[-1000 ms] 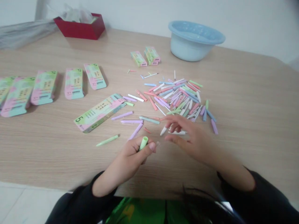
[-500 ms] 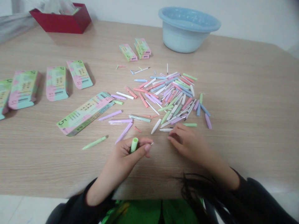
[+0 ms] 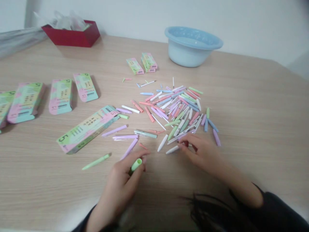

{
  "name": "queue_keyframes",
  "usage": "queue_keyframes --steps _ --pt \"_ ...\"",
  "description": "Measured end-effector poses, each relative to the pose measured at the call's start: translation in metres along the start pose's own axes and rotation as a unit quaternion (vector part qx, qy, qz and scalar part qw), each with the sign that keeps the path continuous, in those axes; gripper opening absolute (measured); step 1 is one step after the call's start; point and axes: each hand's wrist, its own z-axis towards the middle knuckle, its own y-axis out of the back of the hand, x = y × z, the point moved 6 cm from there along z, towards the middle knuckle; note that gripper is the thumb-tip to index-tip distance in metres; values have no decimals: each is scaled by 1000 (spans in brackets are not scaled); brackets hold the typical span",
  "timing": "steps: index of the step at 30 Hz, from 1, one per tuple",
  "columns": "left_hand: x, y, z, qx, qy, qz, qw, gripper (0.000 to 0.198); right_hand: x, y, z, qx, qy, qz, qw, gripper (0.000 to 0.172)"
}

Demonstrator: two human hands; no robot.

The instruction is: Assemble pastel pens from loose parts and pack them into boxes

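My left hand (image 3: 123,180) is closed round a green pen barrel (image 3: 135,164), whose open end sticks up between thumb and fingers. My right hand (image 3: 201,151) rests on the table at the near edge of a heap of pastel pen parts (image 3: 180,108), its fingers pinched on a small white piece that I cannot make out. A white pen piece (image 3: 162,142) and another white one (image 3: 172,149) lie just left of that hand. A long pastel pen box (image 3: 87,129) lies open to the left, with purple barrels (image 3: 114,130) beside it and a green pen (image 3: 96,161) nearer me.
Several flat pastel boxes (image 3: 60,96) lie in a row at the left. Small pastel boxes (image 3: 142,62) sit behind the heap. A light blue basin (image 3: 191,46) stands at the back, a red tray (image 3: 72,33) with plastic bags at the back left.
My right hand has shifted slightly up to the heap's edge and pinched a piece. My left hand has tilted the green barrel lower. The view has tipped down a little.
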Motion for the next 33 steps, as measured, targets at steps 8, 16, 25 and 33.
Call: queue_keyframes --steps 8,16,25,33 --pt "6 1 -6 -28 -92 60 994 28 -15 39 85 -19 71 -53 996 21" --pt "15 9 -6 -33 -84 105 990 29 -26 9 144 69 118 -107 985 31" --pt "22 5 -11 -10 -72 100 992 34 -32 23 127 14 132 -61 989 27" --pt "29 7 -13 -11 -44 128 991 36 -13 39 91 51 121 -36 991 16"
